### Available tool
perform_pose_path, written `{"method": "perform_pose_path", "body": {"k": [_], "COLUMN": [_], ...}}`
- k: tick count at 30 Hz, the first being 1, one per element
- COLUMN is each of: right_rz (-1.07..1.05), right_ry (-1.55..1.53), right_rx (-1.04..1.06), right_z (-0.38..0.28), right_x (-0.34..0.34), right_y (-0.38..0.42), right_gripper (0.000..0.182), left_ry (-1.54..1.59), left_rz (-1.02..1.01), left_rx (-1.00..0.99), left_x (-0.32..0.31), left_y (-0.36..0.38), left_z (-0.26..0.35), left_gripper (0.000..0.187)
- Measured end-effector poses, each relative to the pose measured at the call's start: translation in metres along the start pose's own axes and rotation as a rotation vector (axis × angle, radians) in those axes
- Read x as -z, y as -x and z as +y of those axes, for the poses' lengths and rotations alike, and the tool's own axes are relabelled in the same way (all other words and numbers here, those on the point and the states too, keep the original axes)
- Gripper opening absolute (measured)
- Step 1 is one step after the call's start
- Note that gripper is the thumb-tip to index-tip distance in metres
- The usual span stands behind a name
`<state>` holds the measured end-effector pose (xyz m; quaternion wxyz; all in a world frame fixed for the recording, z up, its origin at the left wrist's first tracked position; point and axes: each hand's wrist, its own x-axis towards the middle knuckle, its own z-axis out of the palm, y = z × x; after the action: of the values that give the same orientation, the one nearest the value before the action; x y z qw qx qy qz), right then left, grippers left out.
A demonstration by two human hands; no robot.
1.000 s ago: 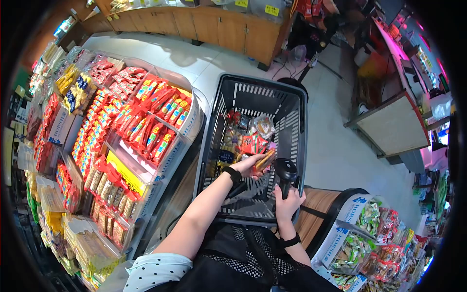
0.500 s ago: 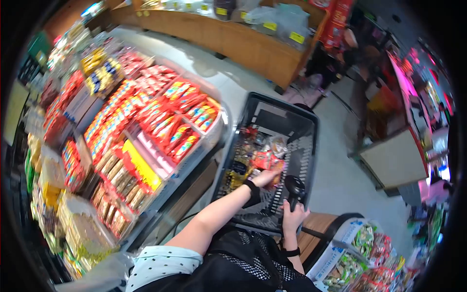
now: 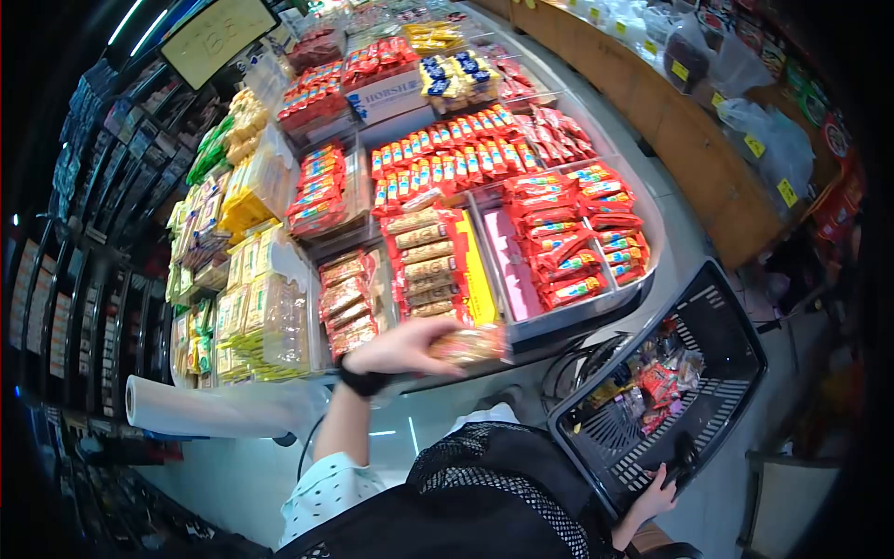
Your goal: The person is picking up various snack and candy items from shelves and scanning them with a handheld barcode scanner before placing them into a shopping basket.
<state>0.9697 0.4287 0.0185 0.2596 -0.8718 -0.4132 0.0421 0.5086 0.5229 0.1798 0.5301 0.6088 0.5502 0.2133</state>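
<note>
My left hand (image 3: 399, 350), with a black band at the wrist, is closed around a small wrapped snack pack (image 3: 471, 345), smeared by motion. It hovers at the front edge of the snack display, just below a row of brown snack packs in red wrappers (image 3: 428, 265). At the lower right, my right hand (image 3: 656, 498) is closed on the black handle (image 3: 684, 454) of a dark shopping basket (image 3: 745, 326). Inside the basket lie several packaged snacks (image 3: 659, 384), some red and some in clear wrapping.
Compartments of red-wrapped snacks (image 3: 559, 238) fill the display stand (image 3: 577, 317). A roll of clear plastic bags (image 3: 214, 405) sticks out at its front left. A wooden counter (image 3: 643, 93) with bagged goods runs along the back right; dark shelves (image 3: 93, 307) stand at left.
My left hand has come out of the basket and moved left to the display's front edge, now with a snack pack. My right hand stays on the handle. The view has turned left.
</note>
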Motion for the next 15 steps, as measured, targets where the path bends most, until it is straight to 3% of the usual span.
{"method": "perform_pose_path", "body": {"k": [3, 5, 7, 9, 10, 11, 13, 14, 15], "right_rz": [-0.017, -0.038, -0.005, -0.033, -0.035, -0.030, -0.059, -0.045, -0.032], "right_ry": [0.039, 0.050, 0.073, 0.083, 0.050, 0.027, 0.031, 0.085, 0.140], "right_rx": [-0.002, -0.017, 0.010, -0.005, -0.004, -0.014, -0.009, -0.003, 0.003], "right_z": [-0.004, -0.004, -0.004, 0.002, 0.006, 0.006, -0.004, 0.002, 0.008], "right_x": [0.005, 0.005, -0.002, -0.006, -0.011, -0.008, -0.009, -0.016, -0.022], "right_y": [0.000, 0.000, 0.000, -0.004, -0.006, -0.004, -0.006, -0.008, -0.010], "right_gripper": [0.028, 0.028, 0.028, 0.028, 0.029, 0.029, 0.030, 0.030, 0.030], "left_ry": [-0.193, -0.664, -0.778, -0.919, -0.812, -0.894, -0.900, -0.944, -0.875], "left_rz": [0.316, 0.547, 0.541, 0.571, 0.645, 0.706, 0.702, 0.746, 0.765], "left_rx": [0.408, 0.287, 0.688, 0.702, 0.679, 0.533, 0.499, 0.539, 0.423], "left_x": [0.035, 0.048, 0.058, 0.066, 0.069, 0.068, 0.071, 0.066, 0.069], "left_y": [0.055, 0.084, 0.088, 0.087, 0.085, 0.081, 0.072, 0.061, 0.057], "left_z": [-0.029, -0.116, -0.121, -0.157, -0.178, -0.190, -0.201, -0.194, -0.202], "left_gripper": [0.054, 0.052, 0.050, 0.048, 0.049, 0.050, 0.062, 0.079, 0.090]}}
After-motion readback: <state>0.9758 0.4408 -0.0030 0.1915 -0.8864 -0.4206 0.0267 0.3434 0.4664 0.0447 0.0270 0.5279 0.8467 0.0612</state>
